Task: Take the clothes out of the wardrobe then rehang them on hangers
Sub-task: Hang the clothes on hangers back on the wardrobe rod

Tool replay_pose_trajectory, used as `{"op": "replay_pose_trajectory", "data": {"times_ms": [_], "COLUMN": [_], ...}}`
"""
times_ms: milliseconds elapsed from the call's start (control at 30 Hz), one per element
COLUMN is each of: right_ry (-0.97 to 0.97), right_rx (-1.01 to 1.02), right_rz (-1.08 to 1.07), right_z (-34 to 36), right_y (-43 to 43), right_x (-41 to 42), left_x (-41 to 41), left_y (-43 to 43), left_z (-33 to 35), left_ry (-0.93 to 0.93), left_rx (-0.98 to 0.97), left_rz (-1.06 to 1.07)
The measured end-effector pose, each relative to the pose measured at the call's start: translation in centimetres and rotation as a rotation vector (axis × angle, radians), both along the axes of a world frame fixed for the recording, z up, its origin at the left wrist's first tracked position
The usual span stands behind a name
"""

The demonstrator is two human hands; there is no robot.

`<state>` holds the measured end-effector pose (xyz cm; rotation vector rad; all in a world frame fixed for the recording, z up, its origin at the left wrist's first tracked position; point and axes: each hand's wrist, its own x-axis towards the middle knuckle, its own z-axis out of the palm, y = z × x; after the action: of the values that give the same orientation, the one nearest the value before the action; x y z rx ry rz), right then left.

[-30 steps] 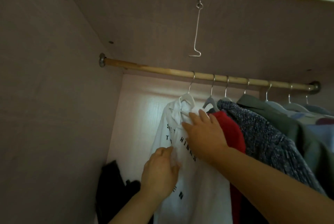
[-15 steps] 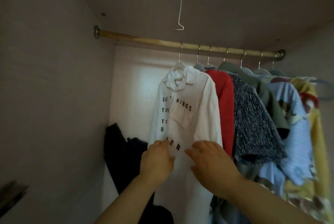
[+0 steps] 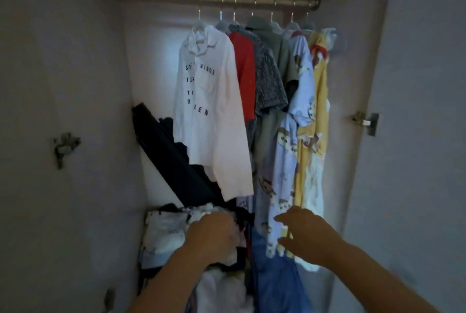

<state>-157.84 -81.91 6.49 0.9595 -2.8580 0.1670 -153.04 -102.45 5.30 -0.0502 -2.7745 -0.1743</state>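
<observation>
Both hands have left the white lettered shirt [image 3: 214, 100], which hangs rehung, and are now below its hem: the left hand [image 3: 211, 237] has its fingers buried in the heap of loose clothes [image 3: 164, 234], grip unconfirmed, and the right hand [image 3: 307, 234] hovers with fingers spread, which suggests the next garment is being selected.

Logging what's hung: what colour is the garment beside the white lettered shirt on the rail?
Red; the red top shows best in the head view.
</observation>
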Motion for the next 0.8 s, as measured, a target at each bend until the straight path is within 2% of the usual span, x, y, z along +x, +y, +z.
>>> {"op": "replay_pose_trajectory", "data": {"times_ms": [33, 100, 133, 167, 267, 433, 500, 633, 800], "right_ry": [-0.065, -0.154, -0.187, -0.211, -0.244, -0.277, -0.272, -0.257, -0.326], "right_rx": [-0.015, -0.036, -0.033, -0.038, -0.077, -0.109, -0.128, -0.174, -0.195], "right_rz": [-0.039, -0.109, -0.142, -0.17, -0.284, -0.537, -0.648, -0.878, -1.165], "right_z": [-0.9, -2.4, -3.1, -3.6, -5.1, -6.6, -7.0, -7.9, -9.2], "right_y": [1.5, 4.1, 5.4, 6.6, 10.2, 14.7, 15.8, 16.6, 16.6], "right_x": [1.7, 5.3, 7.0, 8.7, 14.0, 23.8, 28.1, 37.9, 53.2], "left_x": [1.8, 4.7, 6.0, 6.9, 9.7, 13.8, 15.9, 21.4, 32.1], "left_y": [1.2, 3.5, 4.6, 5.4, 8.1, 11.8, 13.8, 17.7, 22.4], "left_z": [-0.6, -2.2, -2.9, -3.4, -4.4, -6.4, -6.6, -7.5, -8.2], "left_ry": [0.016, -0.199, -0.341, -0.393, -0.414, -0.553, -0.57, -0.478, -0.464], "left_rx": [-0.022, 0.098, 0.11, 0.103, 0.107, 0.112, 0.09, -0.013, -0.095], "left_rz": [-0.042, -0.096, -0.117, -0.149, -0.248, -0.432, -0.547, -0.694, -1.003]}}
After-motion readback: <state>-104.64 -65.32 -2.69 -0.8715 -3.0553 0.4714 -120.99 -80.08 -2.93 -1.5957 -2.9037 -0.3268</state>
